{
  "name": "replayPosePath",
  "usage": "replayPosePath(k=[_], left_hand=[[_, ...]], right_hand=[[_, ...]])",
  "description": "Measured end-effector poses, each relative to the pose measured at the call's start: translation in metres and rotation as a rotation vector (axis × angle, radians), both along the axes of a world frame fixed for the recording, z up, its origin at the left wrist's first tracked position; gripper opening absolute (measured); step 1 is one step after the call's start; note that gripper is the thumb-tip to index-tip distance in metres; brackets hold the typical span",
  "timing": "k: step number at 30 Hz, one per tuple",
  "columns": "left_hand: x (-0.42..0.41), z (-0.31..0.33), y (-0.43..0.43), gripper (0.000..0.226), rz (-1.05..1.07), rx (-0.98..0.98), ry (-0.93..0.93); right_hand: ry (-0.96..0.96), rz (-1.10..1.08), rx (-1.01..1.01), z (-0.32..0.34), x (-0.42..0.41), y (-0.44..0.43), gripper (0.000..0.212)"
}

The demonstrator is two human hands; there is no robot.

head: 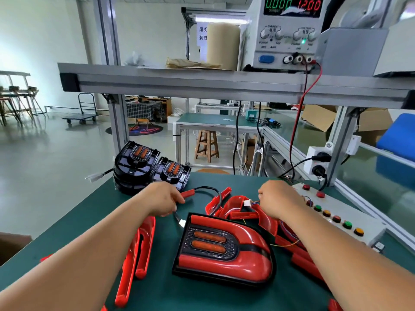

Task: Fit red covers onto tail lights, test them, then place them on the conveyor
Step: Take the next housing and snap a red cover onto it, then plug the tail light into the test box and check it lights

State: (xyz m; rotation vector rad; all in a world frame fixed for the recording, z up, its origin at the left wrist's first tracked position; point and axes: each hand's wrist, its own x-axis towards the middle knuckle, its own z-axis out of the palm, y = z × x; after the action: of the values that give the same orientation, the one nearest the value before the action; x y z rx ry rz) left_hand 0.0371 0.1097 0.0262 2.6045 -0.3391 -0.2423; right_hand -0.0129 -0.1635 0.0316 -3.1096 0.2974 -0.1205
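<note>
A tail light with a red cover fitted lies on the green mat in front of me, its two amber lamps unlit. My left hand grips the light's black cable just above its white plug, beside a red clip. My right hand pinches thin coloured wires that end in a white connector. Loose red covers lie behind the light and more red covers lie under my left forearm. Black uncovered tail lights are stacked at the back left.
A grey button box with red, green and yellow buttons sits at the right. A power supply on the upper shelf reads 0.000 and 12.00, with red and black leads hanging down. The conveyor with a blue bin runs at the right.
</note>
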Motion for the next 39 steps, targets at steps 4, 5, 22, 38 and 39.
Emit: replayPosePath(k=[4, 5, 22, 38, 39], left_hand=[[0.006, -0.020, -0.007, 0.042, -0.222, 0.307, -0.005], [0.007, -0.024, -0.006, 0.039, -0.223, 0.314, -0.024], [0.002, -0.009, -0.006, 0.012, -0.168, -0.612, -0.104], [-0.021, -0.021, -0.039, 0.014, -0.282, -0.299, -0.535], [-0.022, -0.021, -0.040, 0.015, -0.277, -0.305, -0.548]], right_hand=[[0.087, -0.047, -0.102, -0.017, 0.011, 0.002, 0.026], [0.088, -0.044, -0.118, -0.020, 0.013, 0.003, 0.026], [-0.420, 0.063, 0.122, -0.036, -0.011, 0.007, 0.026], [-0.613, 0.384, 0.347, -0.027, -0.035, 0.024, 0.016], [-0.612, 0.401, 0.359, -0.027, -0.036, 0.024, 0.016]])
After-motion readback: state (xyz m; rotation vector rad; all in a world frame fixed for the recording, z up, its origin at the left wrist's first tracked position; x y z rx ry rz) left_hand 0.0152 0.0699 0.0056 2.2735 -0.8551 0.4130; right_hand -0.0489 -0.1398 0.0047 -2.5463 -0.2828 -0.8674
